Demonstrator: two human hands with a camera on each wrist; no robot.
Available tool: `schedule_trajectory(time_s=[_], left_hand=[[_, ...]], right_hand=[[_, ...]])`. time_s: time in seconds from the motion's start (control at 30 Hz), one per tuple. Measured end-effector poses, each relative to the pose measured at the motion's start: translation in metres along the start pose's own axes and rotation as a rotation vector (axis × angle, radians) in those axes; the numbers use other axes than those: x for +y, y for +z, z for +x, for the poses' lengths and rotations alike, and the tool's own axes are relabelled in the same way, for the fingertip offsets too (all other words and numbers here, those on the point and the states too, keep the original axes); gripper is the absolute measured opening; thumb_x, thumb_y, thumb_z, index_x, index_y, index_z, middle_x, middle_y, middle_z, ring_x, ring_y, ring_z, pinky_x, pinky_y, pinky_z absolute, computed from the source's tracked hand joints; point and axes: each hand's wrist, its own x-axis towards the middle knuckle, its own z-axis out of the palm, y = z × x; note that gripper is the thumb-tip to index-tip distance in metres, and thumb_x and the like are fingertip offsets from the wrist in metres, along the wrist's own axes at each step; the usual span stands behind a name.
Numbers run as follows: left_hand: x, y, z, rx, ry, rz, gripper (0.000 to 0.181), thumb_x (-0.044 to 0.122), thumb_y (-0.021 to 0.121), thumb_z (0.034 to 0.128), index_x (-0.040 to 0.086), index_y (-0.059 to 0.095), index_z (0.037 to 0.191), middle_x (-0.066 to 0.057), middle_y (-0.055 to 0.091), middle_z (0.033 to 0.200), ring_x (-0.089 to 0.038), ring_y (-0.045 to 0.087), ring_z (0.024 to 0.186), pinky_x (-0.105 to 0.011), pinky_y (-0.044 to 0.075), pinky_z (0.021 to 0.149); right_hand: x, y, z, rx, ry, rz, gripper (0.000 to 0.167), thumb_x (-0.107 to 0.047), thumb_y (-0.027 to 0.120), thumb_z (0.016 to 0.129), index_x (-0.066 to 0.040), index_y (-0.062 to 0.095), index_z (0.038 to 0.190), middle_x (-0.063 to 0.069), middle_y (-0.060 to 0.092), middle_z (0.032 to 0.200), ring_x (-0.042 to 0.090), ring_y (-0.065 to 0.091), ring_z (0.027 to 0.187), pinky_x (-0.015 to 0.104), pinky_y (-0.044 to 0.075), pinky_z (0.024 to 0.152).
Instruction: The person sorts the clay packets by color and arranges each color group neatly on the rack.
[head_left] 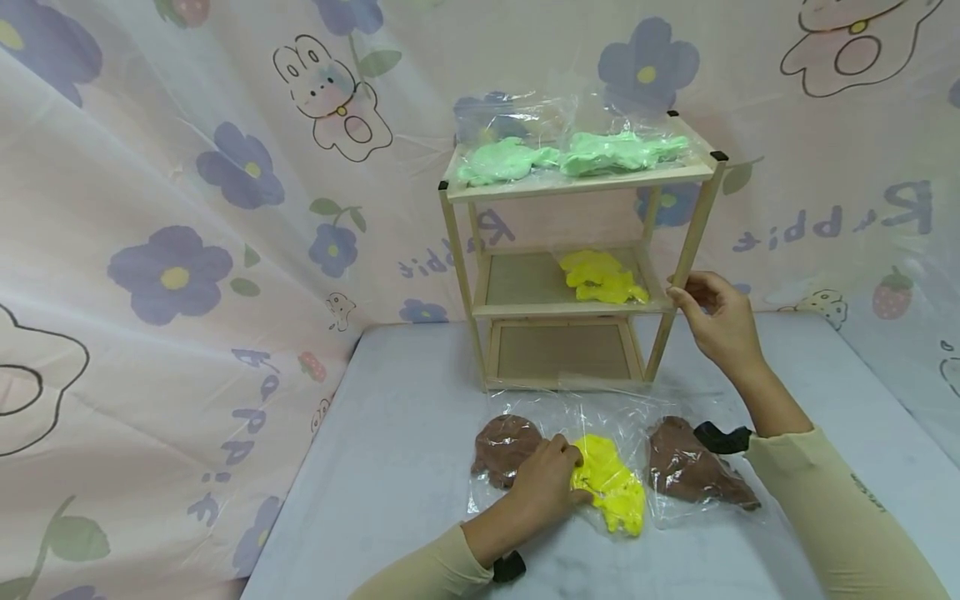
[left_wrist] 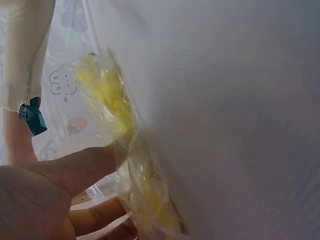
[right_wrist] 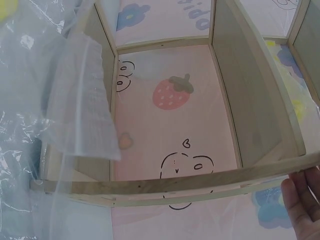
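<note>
My left hand (head_left: 542,483) grips the near side of a clear zip bag of yellow clay-like material (head_left: 611,483) on the table. In the left wrist view its thumb lies on one face of the yellow bag (left_wrist: 112,107), and the other fingers are behind it. With thumb and fingertips my right hand (head_left: 718,321) holds the right front post of a three-tier wooden shelf (head_left: 573,310), level with the middle tier. Only the fingers (right_wrist: 305,192) appear in the right wrist view, against the post.
Bags of brown material lie left (head_left: 508,450) and right (head_left: 693,467) of the yellow one. Two bags of green material (head_left: 506,160) sit on the top tier. Another yellow bag (head_left: 602,277) rests on the middle tier. A printed curtain (head_left: 187,350) hangs around the white table (head_left: 390,450).
</note>
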Motion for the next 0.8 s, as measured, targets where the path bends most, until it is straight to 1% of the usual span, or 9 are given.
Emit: schedule_trajectory(time_s=[0.17,0.27,0.4,0.5,0.67,0.8], left_hand=[[0.0007,0.0011,0.0012,0.01,0.02,0.011,0.031,0.032,0.093,0.0857,0.016,0.078,0.108,0.002,0.064,0.103,-0.012,0.06,0.092,-0.019,0.055,0.071],[0.0004,0.0016,0.0021,0.01,0.031,0.012,0.026,0.025,0.092,0.0866,0.016,0.078,0.107,0.002,0.064,0.102,-0.012,0.059,0.092,-0.018,0.055,0.072],[-0.0005,0.0015,0.0029,0.009,0.047,0.012,0.022,0.02,0.09,0.0869,0.016,0.079,0.105,0.001,0.065,0.101,-0.012,0.059,0.091,-0.017,0.055,0.074],[-0.0018,0.0013,0.003,0.02,0.058,0.017,0.02,0.019,0.09,0.0863,0.017,0.08,0.103,0.002,0.066,0.099,-0.011,0.06,0.089,-0.016,0.054,0.071],[-0.005,0.0028,0.0036,0.061,0.074,0.051,0.016,0.023,0.09,0.086,0.021,0.081,0.099,0.004,0.066,0.095,-0.01,0.06,0.085,-0.018,0.052,0.069],[-0.0063,0.0021,0.0035,0.065,0.046,0.006,0.013,0.021,0.089,0.0876,0.023,0.081,0.098,0.005,0.066,0.099,-0.01,0.06,0.089,-0.018,0.052,0.068]], right_hand=[[-0.0024,0.0001,-0.0007,0.0,0.0,0.005,0.023,-0.008,0.072,0.104,0.006,0.072,0.123,0.003,0.076,0.104,-0.002,0.065,0.089,0.008,0.05,0.085],[-0.0037,0.0005,-0.001,0.002,-0.002,0.008,0.024,-0.008,0.072,0.104,0.006,0.072,0.123,0.002,0.076,0.103,-0.002,0.065,0.089,0.008,0.05,0.085],[-0.0048,0.0006,-0.0014,-0.001,0.001,0.007,0.023,-0.008,0.072,0.104,0.005,0.073,0.123,0.001,0.076,0.103,-0.002,0.065,0.089,0.008,0.05,0.085],[-0.0051,0.0003,-0.0017,-0.004,0.003,0.005,0.023,-0.008,0.072,0.104,0.006,0.072,0.123,0.0,0.075,0.103,-0.002,0.065,0.089,0.008,0.05,0.086],[-0.0047,0.0001,-0.0015,-0.004,0.008,0.007,0.025,-0.011,0.072,0.105,0.006,0.072,0.123,0.002,0.076,0.104,-0.002,0.065,0.09,0.008,0.05,0.086],[-0.0037,0.0001,-0.0005,-0.002,0.003,0.015,0.024,-0.01,0.071,0.105,0.006,0.072,0.123,0.001,0.077,0.104,-0.002,0.066,0.09,0.008,0.05,0.087]])
